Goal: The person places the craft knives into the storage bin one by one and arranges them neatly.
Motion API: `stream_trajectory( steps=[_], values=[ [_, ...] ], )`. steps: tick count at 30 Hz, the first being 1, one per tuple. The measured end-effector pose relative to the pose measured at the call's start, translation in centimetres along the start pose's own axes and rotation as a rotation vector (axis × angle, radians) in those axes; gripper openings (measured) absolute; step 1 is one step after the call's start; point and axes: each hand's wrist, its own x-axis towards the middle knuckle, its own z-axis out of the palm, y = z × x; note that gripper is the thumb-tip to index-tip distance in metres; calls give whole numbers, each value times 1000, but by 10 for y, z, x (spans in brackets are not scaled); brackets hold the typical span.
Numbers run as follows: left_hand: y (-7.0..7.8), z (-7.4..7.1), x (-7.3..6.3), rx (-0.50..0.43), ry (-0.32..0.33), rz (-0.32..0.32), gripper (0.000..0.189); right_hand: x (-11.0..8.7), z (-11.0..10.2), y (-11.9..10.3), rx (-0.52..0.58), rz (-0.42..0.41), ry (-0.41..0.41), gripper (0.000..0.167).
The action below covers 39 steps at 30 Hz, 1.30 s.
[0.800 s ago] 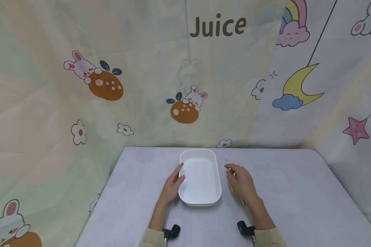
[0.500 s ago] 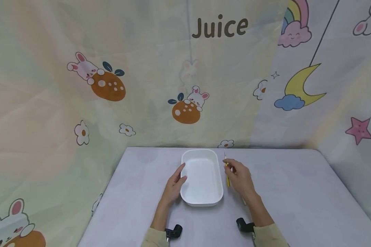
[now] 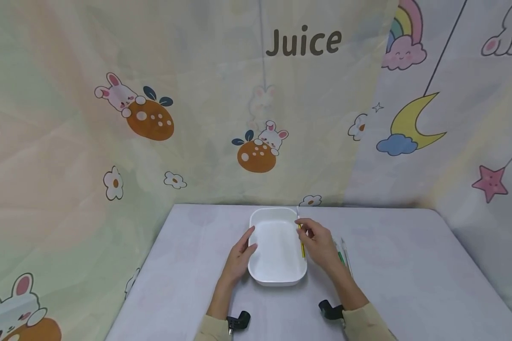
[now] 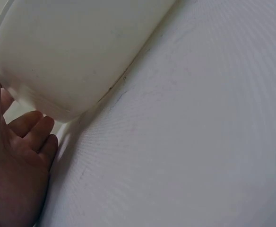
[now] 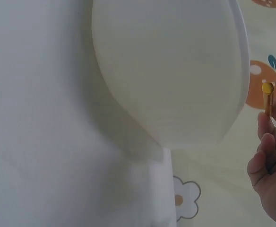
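A white rectangular tray [image 3: 277, 246] with rounded corners stands on the table. My left hand [image 3: 239, 258] holds its left side, thumb and index finger at the rim; the other fingers [image 4: 34, 132] are bent against the outer wall in the left wrist view. My right hand [image 3: 317, 241] pinches a slim yellow pen-like stick [image 3: 302, 248] with a thin pale tip, over the tray's right rim. The right wrist view shows the stick's rounded golden end [image 5: 268, 88]; its exact kind is unclear. The tray's inside shows nothing lying in it.
A slim green stick [image 3: 340, 256] and a slim silvery-white stick [image 3: 346, 253] lie on the table, partly hidden by my right forearm. A patterned cloth wall [image 3: 205, 118] rises behind the white table [image 3: 409, 265].
My right hand has moved left with the yellow stick, from beside the tray to over its right rim. The green and white sticks have come into view. My left hand stays at the tray.
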Motion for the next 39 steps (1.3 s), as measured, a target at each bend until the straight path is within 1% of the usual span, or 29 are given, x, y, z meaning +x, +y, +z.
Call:
stream_trajectory(
  steps=[8,17,23,28,31,39],
  values=[
    [1,-1,-2,4,4,-6,53,-1,13,-14,64,3,-64,24],
    [0,0,-1,-7,-5,-1,53,0,23,-21,92,7,-101,23],
    [2,0,-1,9,-2,-21,53,0,28,-26,128,19,-124,24],
    [2,0,-1,17,3,-21,52,3,35,-27,162,22,-152,22],
    [2,-1,-1,19,-5,-13,53,5,40,-25,174,31,-161,21],
    [4,-1,-2,22,-19,2,54,6,48,-24,183,30,-176,19]
  ],
)
